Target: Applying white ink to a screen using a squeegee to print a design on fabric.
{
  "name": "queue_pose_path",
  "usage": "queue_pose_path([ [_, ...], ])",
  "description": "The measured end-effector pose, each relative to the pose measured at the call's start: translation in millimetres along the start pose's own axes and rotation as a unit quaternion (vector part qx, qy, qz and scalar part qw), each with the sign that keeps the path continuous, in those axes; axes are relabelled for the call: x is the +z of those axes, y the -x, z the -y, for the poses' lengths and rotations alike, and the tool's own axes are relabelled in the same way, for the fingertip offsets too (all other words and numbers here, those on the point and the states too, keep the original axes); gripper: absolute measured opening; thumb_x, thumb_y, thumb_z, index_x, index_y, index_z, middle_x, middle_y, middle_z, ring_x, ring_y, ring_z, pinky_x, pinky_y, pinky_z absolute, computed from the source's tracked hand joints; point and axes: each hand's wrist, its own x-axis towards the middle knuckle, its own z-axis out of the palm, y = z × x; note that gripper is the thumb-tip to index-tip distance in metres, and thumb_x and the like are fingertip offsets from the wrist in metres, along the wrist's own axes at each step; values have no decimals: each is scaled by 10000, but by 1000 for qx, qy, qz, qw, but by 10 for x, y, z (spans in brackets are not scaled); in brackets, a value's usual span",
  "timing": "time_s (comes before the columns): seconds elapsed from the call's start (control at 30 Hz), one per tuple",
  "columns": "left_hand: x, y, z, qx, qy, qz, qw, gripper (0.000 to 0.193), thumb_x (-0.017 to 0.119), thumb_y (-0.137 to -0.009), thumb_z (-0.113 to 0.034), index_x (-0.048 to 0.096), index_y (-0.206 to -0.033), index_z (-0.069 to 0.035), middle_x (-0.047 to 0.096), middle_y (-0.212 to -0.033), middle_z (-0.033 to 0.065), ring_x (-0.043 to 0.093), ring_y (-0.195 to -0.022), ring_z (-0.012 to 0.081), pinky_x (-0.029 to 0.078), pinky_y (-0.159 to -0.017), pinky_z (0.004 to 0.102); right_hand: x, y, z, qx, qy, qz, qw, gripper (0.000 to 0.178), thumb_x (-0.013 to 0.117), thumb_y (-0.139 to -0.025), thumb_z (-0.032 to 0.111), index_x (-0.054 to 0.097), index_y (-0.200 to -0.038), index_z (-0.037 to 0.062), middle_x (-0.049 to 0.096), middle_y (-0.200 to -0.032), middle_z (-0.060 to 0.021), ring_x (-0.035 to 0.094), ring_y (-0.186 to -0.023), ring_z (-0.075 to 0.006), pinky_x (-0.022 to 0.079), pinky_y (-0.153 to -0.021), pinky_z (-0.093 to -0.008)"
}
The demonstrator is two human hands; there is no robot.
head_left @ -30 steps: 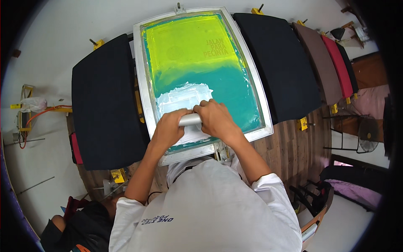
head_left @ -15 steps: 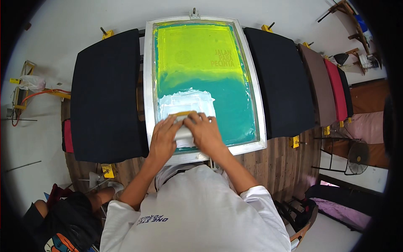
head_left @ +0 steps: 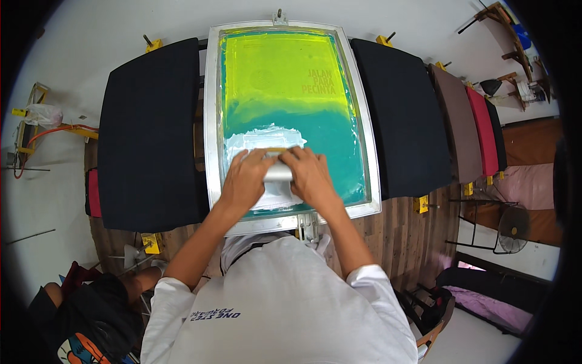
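Both hands are on the squeegee (head_left: pixel 279 171), a silver bar with a yellow strip at its far edge. The left hand (head_left: pixel 244 179) has its fingers curled over the left end; the right hand (head_left: pixel 309 175) grips the right end the same way. The two sit close, with a short stretch of bare bar between them. We can't see the lower edge, so we can't tell how hard it presses, or whether it touches all along.

Squeegee position: near end of the mesh (head_left: pixel 330 151), left of its middle, over the white ink (head_left: pixel 265 137). The mesh sits in a pale metal frame (head_left: pixel 213 121), with a clamp (head_left: pixel 308 227) at the near end and another (head_left: pixel 279 19) at the far end.

Progress, as we judge it — partway. White ink is on the mesh and spread in a ragged-edged patch, showing on both the far and near sides of the bar. The teal area to its right and the yellow-green area (head_left: pixel 267 67) beyond carry no such layer. The frame is down, so we can't check any result underneath.

Around it: a dark pad (head_left: pixel 148 133) to the left, another dark board (head_left: pixel 400 115) to the right, then brown and red boards. A co-worker (head_left: pixel 100 303) is at lower left.
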Motion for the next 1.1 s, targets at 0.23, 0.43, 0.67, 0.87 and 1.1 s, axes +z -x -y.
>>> queue_pose_path([
  [0.23, -84, -393, 168, 4, 106, 3, 994, 404, 613, -702, 128, 720, -1069, -4, 711, -975, 226, 680, -866, 413, 529, -865, 465, -14, -375, -215, 6, -31, 11, 999, 400, 707, -636, -17, 660, -1025, 66, 659, -945, -160, 624, -929, -396, 530, -781, -490],
  [0.43, -106, 4, -91, -16, 65, 131, 989, 513, 597, -697, 144, 688, -1163, -50, 720, -1091, 154, 662, -1031, 321, 403, -1054, 462, 68, 218, -21, 30, -44, 36, 998, 445, 775, -611, 43, 670, -1043, 55, 654, -974, -176, 624, -912, -397, 537, -762, -506],
  [0.67, -64, 497, -372, -18, 14, 122, 992, 558, 580, -718, 138, 657, -1235, -58, 665, -1223, 173, 584, -1229, 283, 306, -1139, 486, -2, 624, 217, 56, -85, 79, 992, 464, 717, -652, -11, 660, -1110, 39, 645, -1109, -174, 594, -1032, -380, 473, -858, -493],
  [0.87, -174, 17, 8, -46, 49, 32, 997, 501, 577, -722, 137, 686, -1178, -40, 703, -1131, 187, 639, -1095, 342, 372, -1069, 502, -1, -148, 62, -8, -23, 22, 999, 351, 697, -672, 0, 680, -1014, 75, 672, -986, -127, 627, -927, -376, 510, -774, -497],
  [1.1, 177, 479, 5, 7, -18, -49, 999, 462, 581, -764, 118, 659, -1195, -30, 658, -1224, 200, 631, -1150, 350, 420, -1005, 479, 257, 151, 73, -18, -35, 24, 999, 464, 752, -603, -10, 630, -1042, 77, 614, -1129, -126, 563, -1072, -377, 515, -823, -481],
])
